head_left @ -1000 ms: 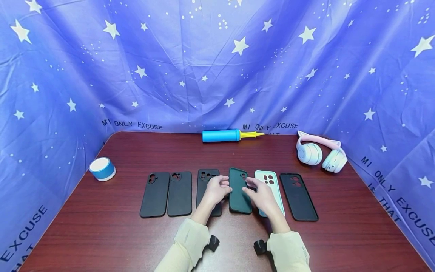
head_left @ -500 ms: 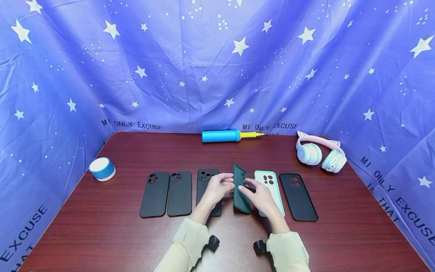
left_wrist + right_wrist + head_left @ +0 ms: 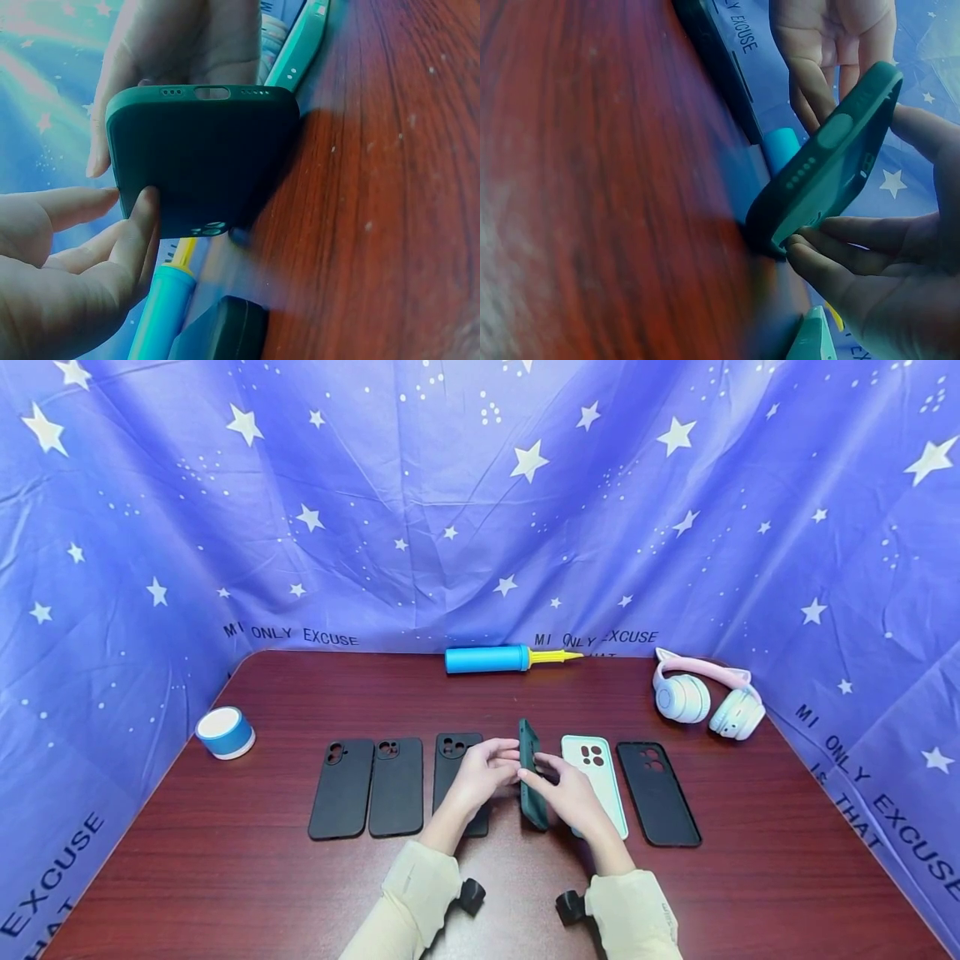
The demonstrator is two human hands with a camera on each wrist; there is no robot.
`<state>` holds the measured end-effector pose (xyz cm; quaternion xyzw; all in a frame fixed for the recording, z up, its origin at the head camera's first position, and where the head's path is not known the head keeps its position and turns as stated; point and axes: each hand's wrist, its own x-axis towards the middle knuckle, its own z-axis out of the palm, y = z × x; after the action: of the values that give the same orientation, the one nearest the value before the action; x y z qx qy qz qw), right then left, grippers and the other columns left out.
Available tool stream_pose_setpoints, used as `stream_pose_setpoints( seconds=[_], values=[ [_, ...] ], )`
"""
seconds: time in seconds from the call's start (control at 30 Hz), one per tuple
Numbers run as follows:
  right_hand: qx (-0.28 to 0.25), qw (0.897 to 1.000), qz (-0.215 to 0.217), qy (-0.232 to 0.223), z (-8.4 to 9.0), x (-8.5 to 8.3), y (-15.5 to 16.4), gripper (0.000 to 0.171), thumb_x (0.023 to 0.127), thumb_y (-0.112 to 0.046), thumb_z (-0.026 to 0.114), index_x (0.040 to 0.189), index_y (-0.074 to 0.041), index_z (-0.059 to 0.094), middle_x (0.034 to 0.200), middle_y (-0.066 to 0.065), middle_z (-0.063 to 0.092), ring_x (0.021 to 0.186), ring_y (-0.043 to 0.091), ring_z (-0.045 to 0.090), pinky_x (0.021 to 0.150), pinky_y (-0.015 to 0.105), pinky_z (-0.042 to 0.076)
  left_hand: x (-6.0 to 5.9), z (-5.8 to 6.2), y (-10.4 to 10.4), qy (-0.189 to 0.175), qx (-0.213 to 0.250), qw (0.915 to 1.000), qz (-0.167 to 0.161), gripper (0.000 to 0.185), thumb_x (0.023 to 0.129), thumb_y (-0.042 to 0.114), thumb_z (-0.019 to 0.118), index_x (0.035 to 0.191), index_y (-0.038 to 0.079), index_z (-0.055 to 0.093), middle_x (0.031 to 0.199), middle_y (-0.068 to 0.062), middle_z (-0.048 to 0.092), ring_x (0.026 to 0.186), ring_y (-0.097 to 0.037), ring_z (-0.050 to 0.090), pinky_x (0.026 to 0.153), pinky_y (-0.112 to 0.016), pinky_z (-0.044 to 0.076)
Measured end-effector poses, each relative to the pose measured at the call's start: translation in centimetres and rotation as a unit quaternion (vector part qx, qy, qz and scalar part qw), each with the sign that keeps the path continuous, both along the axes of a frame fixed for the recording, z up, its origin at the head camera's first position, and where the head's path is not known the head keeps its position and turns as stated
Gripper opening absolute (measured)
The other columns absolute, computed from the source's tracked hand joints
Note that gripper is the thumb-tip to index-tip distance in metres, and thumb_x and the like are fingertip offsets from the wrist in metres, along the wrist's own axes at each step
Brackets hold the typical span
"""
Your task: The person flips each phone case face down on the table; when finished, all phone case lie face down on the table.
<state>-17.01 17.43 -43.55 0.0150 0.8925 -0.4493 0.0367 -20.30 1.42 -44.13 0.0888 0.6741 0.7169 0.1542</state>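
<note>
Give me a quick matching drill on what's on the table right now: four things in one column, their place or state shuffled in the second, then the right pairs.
Things:
1. dark green phone case
2. mint phone case
3. blue and yellow hand pump
4. cat-ear headphones

Places or states:
A. lying at the table's back edge, by the curtain
B. tipped up on its long edge, held between the left hand and right hand
C. at the far right of the table
D. lying flat, partly under the right hand

Pairs: 1-B, 2-D, 3-A, 4-C

Left hand and right hand meet mid-table — fingers pinching.
</note>
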Motion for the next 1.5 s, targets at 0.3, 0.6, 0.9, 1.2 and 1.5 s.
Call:
stream_pose_setpoints(
  seconds=[0.3, 0.6, 0.9, 1.2, 1.5],
  values=[
    [-0.107, 0.994, -0.003, -0.032, -0.4, -0.2, 0.0, 0.060, 0.094, -0.035, 0.062, 0.140, 0.001, 0.047, 0.135, 0.022, 0.057, 0.127, 0.034, 0.055, 0.106, 0.047, 0.045, 0.0, -0.1, 0.1, -0.007, 0.012, 0.9999, -0.006, 0.039, 0.093, -0.002, 0.057, 0.131, -0.010, 0.052, 0.125, -0.028, 0.059, 0.099, -0.015, 0.066, 0.086, -0.030, 0.058],
    [-0.248, 0.966, 0.020, -0.075, -0.5, -0.4, 0.1, 0.051, 0.100, -0.020, 0.051, 0.142, 0.007, 0.040, 0.141, 0.029, 0.047, 0.120, 0.025, 0.059, 0.097, 0.032, 0.053, 0.1, -0.3, 0.1, 0.011, -0.017, 0.9997, -0.012, 0.038, 0.092, -0.002, 0.058, 0.129, -0.011, 0.053, 0.123, -0.029, 0.061, 0.108, -0.028, 0.066, 0.090, -0.037, 0.057],
    [-0.308, 0.946, 0.056, -0.082, -0.7, -0.5, 0.9, 0.053, 0.101, -0.017, 0.047, 0.146, 0.006, 0.032, 0.144, 0.031, 0.041, 0.111, 0.018, 0.063, 0.088, 0.025, 0.056, 0.3, -0.3, -0.1, -0.004, -0.069, 0.9976, -0.008, 0.042, 0.090, 0.000, 0.061, 0.130, -0.010, 0.053, 0.126, -0.027, 0.060, 0.115, -0.035, 0.063, 0.090, -0.035, 0.057],
    [-0.328, 0.938, 0.107, -0.041, -0.8, -0.6, 2.1, 0.055, 0.101, -0.011, 0.044, 0.148, 0.009, 0.025, 0.145, 0.036, 0.038, 0.103, 0.005, 0.065, 0.085, 0.024, 0.056, 0.6, 0.3, -0.2, -0.018, -0.096, 0.9952, -0.003, 0.045, 0.091, -0.001, 0.060, 0.134, -0.011, 0.049, 0.129, -0.029, 0.057, 0.116, -0.037, 0.061, 0.091, -0.040, 0.057],
    [-0.227, 0.972, 0.059, -0.027, -0.2, -0.5, 2.9, 0.051, 0.099, -0.006, 0.047, 0.146, 0.009, 0.033, 0.143, 0.032, 0.044, 0.128, 0.025, 0.053, 0.089, 0.015, 0.050, 0.4, 0.0, -0.1, 0.002, -0.170, 0.9852, 0.019, 0.044, 0.089, 0.004, 0.063, 0.132, -0.003, 0.054, 0.131, -0.024, 0.059, 0.115, -0.033, 0.063, 0.090, -0.038, 0.057]
  ],
)
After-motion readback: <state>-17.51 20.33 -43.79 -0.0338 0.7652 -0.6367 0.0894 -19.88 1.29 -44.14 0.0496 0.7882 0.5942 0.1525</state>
